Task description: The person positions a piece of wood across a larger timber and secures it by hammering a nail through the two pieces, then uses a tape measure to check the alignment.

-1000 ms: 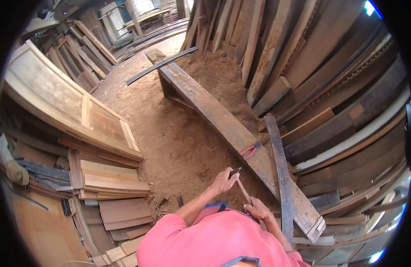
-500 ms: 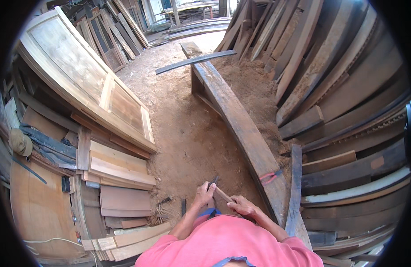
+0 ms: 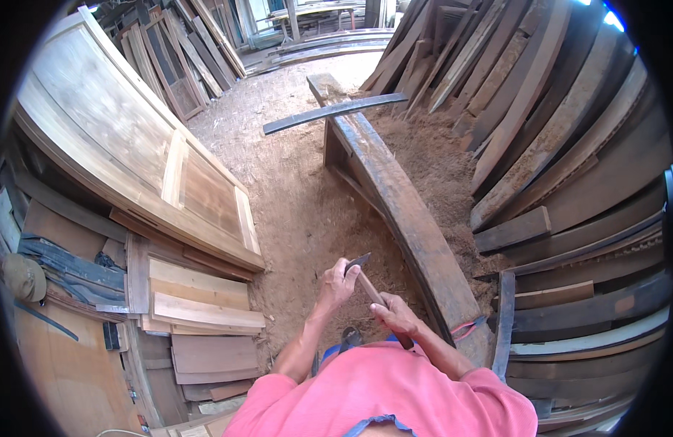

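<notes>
Nearest, a pink shirt [image 3: 380, 390] of soft, creased cloth fills the lower edge, its ragged blue collar [image 3: 384, 421] showing. Just beyond it, a dark sandal [image 3: 350, 336] peeps out. The right hand [image 3: 397, 315] is closed, its fingers wrapped round the smooth, brown wooden handle of a hand tool [image 3: 371, 291], which slants in the air in front of the body. The left hand [image 3: 339, 282] is closed too, fingers curled and thumb laid at the tool's far end, where a dark, tapering metal head juts out. To the right, red-handled pliers [image 3: 465, 330] lie on the near part of the tabletop [image 3: 416, 226], a long, narrow slab of rough, worn wood, with a flat, dark board [image 3: 504, 320] just beside them. On the left are stacked boards [image 3: 205, 306], some pale, some reddish brown, near rumpled blue cloth [image 3: 71, 262] and a rounded tan cap [image 3: 23, 277]. Crumbly brown sawdust [image 3: 278, 189] coats the floor. Further off, a pale panelled door [image 3: 96, 95] shows its grain at left, and rough-edged planks [image 3: 562, 131] lean in rows at right. A thin, dark strip [image 3: 336, 111] crosses the tabletop's far part; beyond it, at left, lean narrow timbers [image 3: 172, 62]
</notes>
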A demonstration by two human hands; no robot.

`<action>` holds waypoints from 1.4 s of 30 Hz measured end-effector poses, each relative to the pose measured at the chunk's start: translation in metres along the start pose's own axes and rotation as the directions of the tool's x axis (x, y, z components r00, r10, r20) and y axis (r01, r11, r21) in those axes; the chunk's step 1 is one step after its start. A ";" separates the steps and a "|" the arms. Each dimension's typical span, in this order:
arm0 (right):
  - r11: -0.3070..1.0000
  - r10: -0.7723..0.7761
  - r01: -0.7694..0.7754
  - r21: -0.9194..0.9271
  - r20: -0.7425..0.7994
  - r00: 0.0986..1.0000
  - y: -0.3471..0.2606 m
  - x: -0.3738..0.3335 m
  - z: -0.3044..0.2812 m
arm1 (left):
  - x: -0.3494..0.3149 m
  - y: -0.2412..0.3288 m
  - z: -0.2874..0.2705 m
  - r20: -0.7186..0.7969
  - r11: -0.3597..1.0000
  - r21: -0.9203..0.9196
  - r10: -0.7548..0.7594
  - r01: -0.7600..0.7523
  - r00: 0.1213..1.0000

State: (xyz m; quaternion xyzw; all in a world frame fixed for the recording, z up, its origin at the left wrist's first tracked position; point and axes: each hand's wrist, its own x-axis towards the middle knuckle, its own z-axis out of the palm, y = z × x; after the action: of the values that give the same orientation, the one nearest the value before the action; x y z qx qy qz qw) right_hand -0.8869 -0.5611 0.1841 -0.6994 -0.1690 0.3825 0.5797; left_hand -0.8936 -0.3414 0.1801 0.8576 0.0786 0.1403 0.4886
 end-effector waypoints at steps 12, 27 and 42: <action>0.821 -0.560 0.547 -0.165 -0.427 0.710 -0.117 0.151 -0.102 | 0.111 -0.113 0.036 -0.037 0.954 -0.284 -0.114 0.099 0.993; 0.936 -0.347 0.271 -0.224 -0.705 0.618 -0.065 0.384 -0.253 | 0.279 -0.139 0.027 0.131 0.938 0.190 -0.317 0.290 0.939; 0.953 -0.197 0.006 -0.303 -0.603 0.773 0.047 0.486 -0.301 | 0.536 -0.201 0.060 0.279 0.919 0.395 -0.121 0.001 0.953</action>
State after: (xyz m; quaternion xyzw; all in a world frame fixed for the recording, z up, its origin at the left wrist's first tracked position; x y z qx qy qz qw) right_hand -0.3607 -0.4487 -0.0138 -0.8518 -0.0577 0.0678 0.5163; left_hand -0.3662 -0.1422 0.0655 0.9459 0.0574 -0.0244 0.3184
